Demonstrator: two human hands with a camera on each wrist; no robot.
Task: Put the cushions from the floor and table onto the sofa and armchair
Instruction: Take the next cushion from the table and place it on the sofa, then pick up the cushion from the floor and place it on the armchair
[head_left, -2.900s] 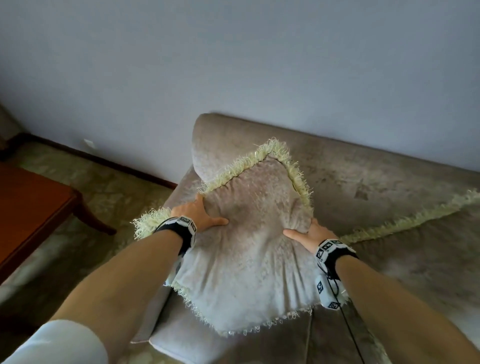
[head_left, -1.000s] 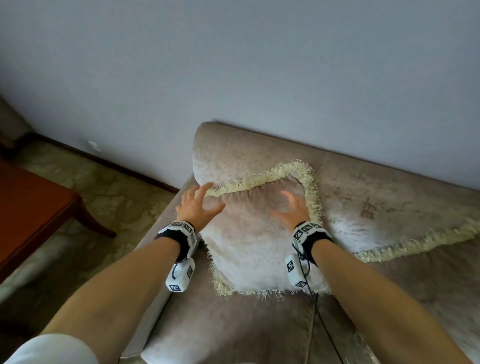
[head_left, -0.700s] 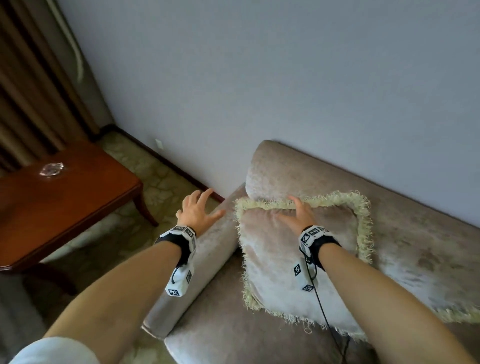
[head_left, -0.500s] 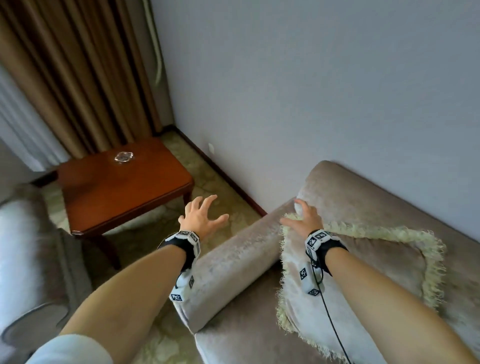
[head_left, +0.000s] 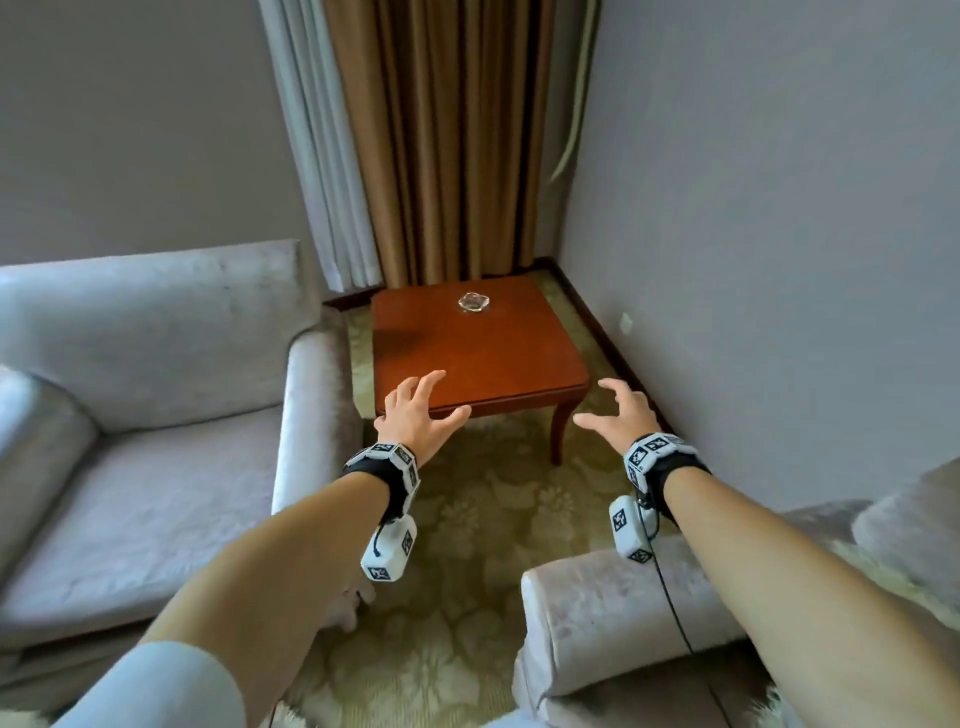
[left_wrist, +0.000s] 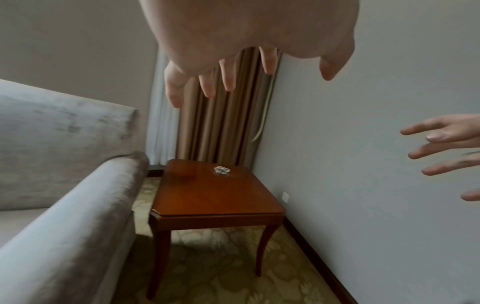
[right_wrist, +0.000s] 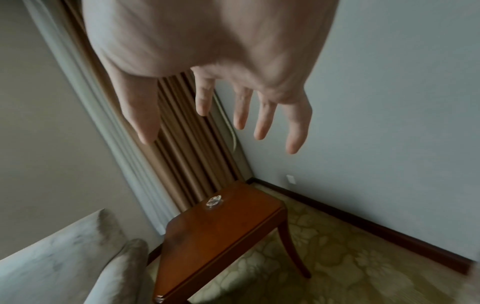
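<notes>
Both hands hang in the air with fingers spread and nothing in them. My left hand (head_left: 423, 405) is in front of the wooden table's near edge, and my right hand (head_left: 615, 410) is level with it, near the wall. The left wrist view shows the left fingers (left_wrist: 226, 76) loose and the right hand (left_wrist: 446, 152) at the picture's edge. The right fingers (right_wrist: 262, 123) also hang straight. The grey armchair (head_left: 156, 415) stands empty at the left. The sofa's armrest (head_left: 613, 613) lies under my right forearm. Only a strip of pale cushion fringe (head_left: 852, 564) shows behind it.
A square wooden side table (head_left: 478, 358) stands in the corner with a glass ashtray (head_left: 474, 302) on it. Brown and white curtains (head_left: 441, 140) hang behind. Patterned carpet (head_left: 483, 525) runs between armchair and sofa. A wall with a dark skirting board closes the right side.
Both hands let go of the fringed cushion, left leaning on the sofa by the armrest. The view swung left from the sofa to the corner table and armchair.
</notes>
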